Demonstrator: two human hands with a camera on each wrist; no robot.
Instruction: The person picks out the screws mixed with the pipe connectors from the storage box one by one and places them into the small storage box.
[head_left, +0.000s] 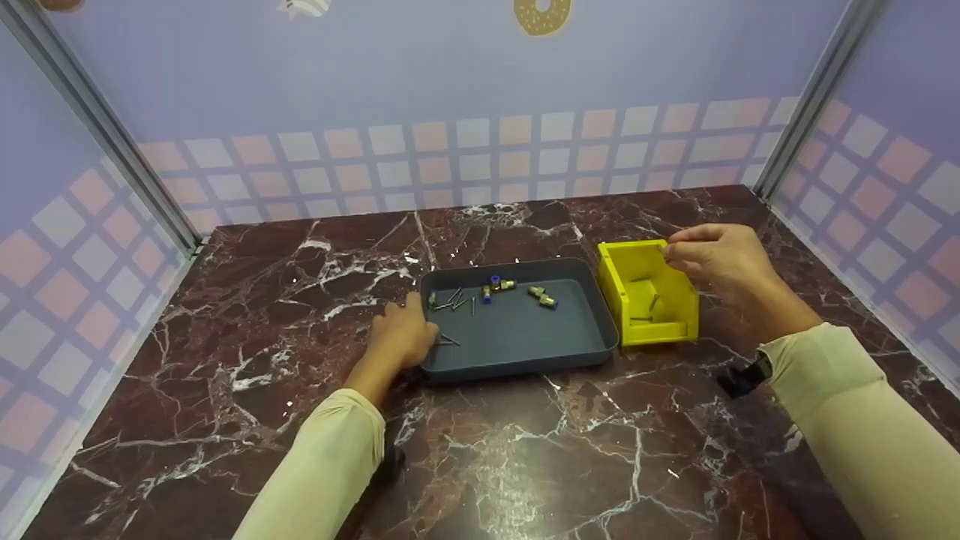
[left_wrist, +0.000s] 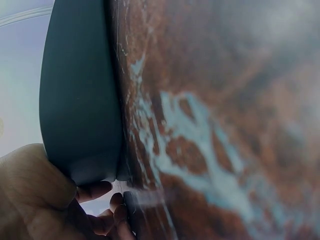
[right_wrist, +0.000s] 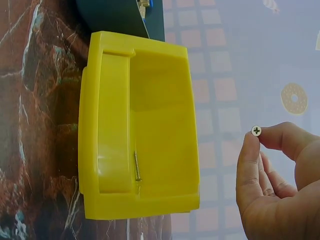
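Note:
My right hand (head_left: 724,259) is raised over the right side of a yellow bin (head_left: 611,300). Thumb and finger pinch a screw (right_wrist: 256,130) whose cross-slotted head faces the right wrist camera. Inside the bin lie a few screws, one screw (right_wrist: 137,166) showing clearly in that view. My left hand (head_left: 403,334) grips the left wall of a dark grey tray (head_left: 517,371), its thumb by the rim. Several loose screws (head_left: 456,300) lie in the tray's left part, and brass fittings with blue ends (head_left: 547,300) lie toward its back and right.
Tray and bin stand side by side on a dark red marbled table (head_left: 480,465). Tiled-pattern panels (head_left: 480,157) rise behind the table and on both sides, with metal posts (head_left: 810,97) at the back corners.

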